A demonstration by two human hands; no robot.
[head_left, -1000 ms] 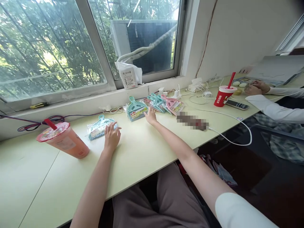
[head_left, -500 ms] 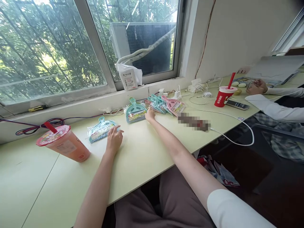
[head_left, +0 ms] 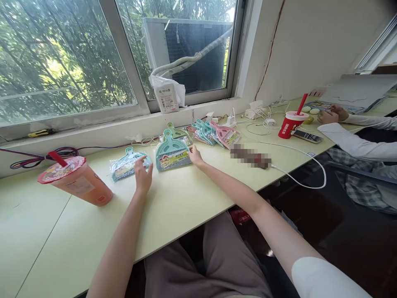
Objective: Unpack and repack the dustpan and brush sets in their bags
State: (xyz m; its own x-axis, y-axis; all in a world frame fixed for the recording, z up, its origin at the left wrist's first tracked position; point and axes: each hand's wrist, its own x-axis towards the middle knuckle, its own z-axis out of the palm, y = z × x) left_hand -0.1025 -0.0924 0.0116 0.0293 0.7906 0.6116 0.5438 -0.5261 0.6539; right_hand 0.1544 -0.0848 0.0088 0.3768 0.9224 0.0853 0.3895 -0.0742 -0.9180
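Observation:
In the head view my right hand (head_left: 195, 156) pinches the right edge of a teal mini dustpan (head_left: 170, 152) in clear wrapping, with a brush and a printed card inside. The dustpan leans up, its handle toward the window. Behind it a green dustpan (head_left: 181, 134) is partly covered. My left hand (head_left: 143, 174) has its fingers apart at the right side of a light blue wrapped dustpan (head_left: 127, 164); whether it touches the wrapping I cannot tell. To the right lie several more wrapped dustpans, among them a teal one (head_left: 206, 131) and a pink one (head_left: 226, 134).
A large pink drink cup (head_left: 83, 182) tilts in view at the left. Cables (head_left: 46, 155) and a yellow cutter (head_left: 40, 133) lie by the sill. Rightward are a blurred-out object (head_left: 250, 157), a white cord, a red cup (head_left: 290, 125), a phone (head_left: 307, 135) and another person's hands (head_left: 331, 114).
My right hand has drawn the teal dustpan nearer, uncovering the green one behind it. My left hand stays beside the light blue dustpan. The view has shifted a little.

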